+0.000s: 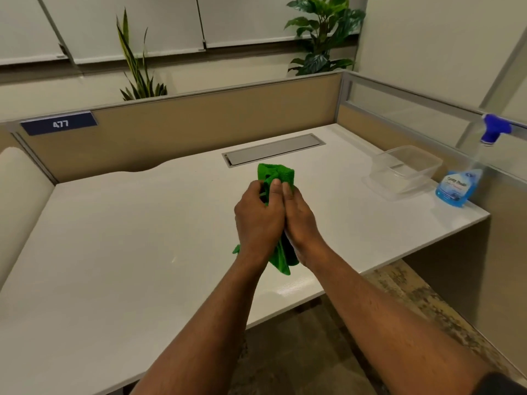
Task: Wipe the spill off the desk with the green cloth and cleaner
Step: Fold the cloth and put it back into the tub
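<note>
Green microfibre cloth (276,173), soft, light and limp, is bunched between both hands, left hand (258,216) and right hand (301,220) pressed together around it above the white desk (128,238); best gripped by a gathered fold. Blue spray cleaner bottle (459,186) stands well right of the cloth.

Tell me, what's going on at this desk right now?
A person is holding a bunched green cloth between both hands, the left hand and right hand pressed together around it above the white desk. A blue spray bottle of cleaner stands untouched at the desk's right edge, beside a clear plastic container. No spill is clearly visible on the desk from this view.
</note>
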Tool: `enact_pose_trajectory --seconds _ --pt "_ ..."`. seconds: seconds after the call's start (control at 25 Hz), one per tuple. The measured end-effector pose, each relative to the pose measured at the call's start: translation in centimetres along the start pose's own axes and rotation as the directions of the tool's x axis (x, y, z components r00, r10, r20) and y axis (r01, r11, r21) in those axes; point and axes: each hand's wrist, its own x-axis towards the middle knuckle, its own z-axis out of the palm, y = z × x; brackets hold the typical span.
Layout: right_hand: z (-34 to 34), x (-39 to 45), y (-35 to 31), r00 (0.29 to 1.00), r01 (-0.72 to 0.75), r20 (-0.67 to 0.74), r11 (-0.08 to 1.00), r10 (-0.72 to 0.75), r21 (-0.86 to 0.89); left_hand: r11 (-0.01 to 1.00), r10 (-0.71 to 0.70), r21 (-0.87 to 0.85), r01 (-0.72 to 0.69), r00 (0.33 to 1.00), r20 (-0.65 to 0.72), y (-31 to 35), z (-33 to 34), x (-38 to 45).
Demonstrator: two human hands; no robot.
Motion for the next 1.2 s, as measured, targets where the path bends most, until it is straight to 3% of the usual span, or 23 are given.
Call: enact_pose_trajectory --seconds 0.12,0.2,0.28,0.32,0.36,0.44,0.52,0.56,0.6,0.68,0.96,1.08,1.2 --pt "-0.9 0.5 0.0 0.99 -0.064 0.135 0.968 0.031 0.243 0.986 0.065 -0.167 -0.014 0.95 0.305 0.2 -0.1 -0.8" --pt "-1.9 1.0 0.3 0.992 -0.08 0.119 0.954 0.047 0.288 0.956 0.048 -0.273 0.112 0.852 0.521 0.1 -0.2 -0.9" --pt "-3.2 1.6 0.7 0.993 -0.117 0.045 0.938 0.108 0.326 0.905 0.063 -0.356 0.231 0.756 0.651 -0.6 -0.2 -0.3" --pt "-4.1 1.9 1.0 0.989 -0.133 -0.01 0.931 0.145 0.341 0.886 0.065 -0.38 0.267 0.739 0.67 -0.9 -0.2 0.2" --pt "-5.0 2.1 1.4 0.983 -0.145 -0.057 0.923 0.177 0.357 0.883 0.052 -0.387 0.266 0.763 0.644 -1.4 0.1 0.7" --pt "-6.9 2.5 2.1 0.97 -0.148 -0.12 0.905 0.211 0.399 0.959 0.049 -0.273 0.077 0.903 0.426 -2.1 0.9 2.0" --pt "-8.6 2.9 2.4 0.965 -0.142 -0.139 0.889 0.222 0.435 0.993 0.117 -0.024 -0.115 0.958 0.26 -3.7 1.9 3.2" --pt "-9.6 3.3 2.4 0.964 -0.133 -0.15 0.884 0.221 0.449 0.995 0.081 0.022 -0.094 0.941 0.327 -4.4 2.6 3.6" --pt "-10.6 3.8 2.3 0.961 -0.118 -0.168 0.877 0.219 0.466 1.0 -0.018 0.014 0.013 0.893 0.45 -4.9 3.6 3.9" --pt "-12.7 5.1 2.1 0.953 -0.092 -0.207 0.865 0.219 0.493 0.976 -0.168 0.006 0.217 0.743 0.648 -5.8 5.8 4.4" --pt "-23.2 12.9 2.7 0.896 -0.083 -0.36 0.895 0.26 0.438 0.942 -0.12 -0.087 0.325 0.566 0.816 -3.4 18.7 5.5" --pt "-29.0 17.1 3.1 0.874 -0.089 -0.404 0.907 0.27 0.412 0.925 -0.112 -0.113 0.363 0.544 0.831 -1.6 25.5 6.7" --pt "-34.7 21.9 3.6 0.876 -0.134 -0.436 0.973 0.205 0.189 0.905 -0.162 -0.119 0.408 0.589 0.792 0.2 32.5 8.2"
